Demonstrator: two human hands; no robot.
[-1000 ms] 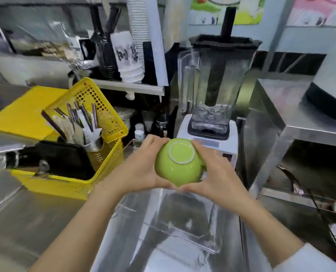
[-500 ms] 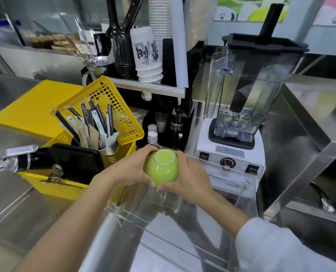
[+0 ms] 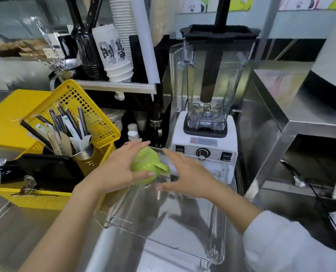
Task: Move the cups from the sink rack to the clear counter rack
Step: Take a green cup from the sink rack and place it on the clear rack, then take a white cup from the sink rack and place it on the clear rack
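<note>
A lime-green cup [image 3: 144, 163] sits upside down in the far left corner of the clear counter rack [image 3: 163, 244], its handle pointing right. My left hand [image 3: 116, 171] lies against the cup's left side with fingers stretched out straight and the thumb in front of it, not curled around it. My right hand [image 3: 186, 177] hovers just right of the handle, fingers spread, holding nothing. The rest of the clear rack holds nothing. No sink rack is in view.
A yellow basket [image 3: 45, 199] with a steel utensil holder [image 3: 83, 153] stands directly left of the rack. A white blender [image 3: 205, 146] with a tall clear jar stands just behind it. A steel shelf unit [image 3: 281, 124] rises on the right. Stacked paper cups [image 3: 114, 55] sit on a back ledge.
Both hands lowered the green cup from mid-air into the clear rack's far corner. The fingers of both hands have opened off it, and the right hand has pulled away to the right.
</note>
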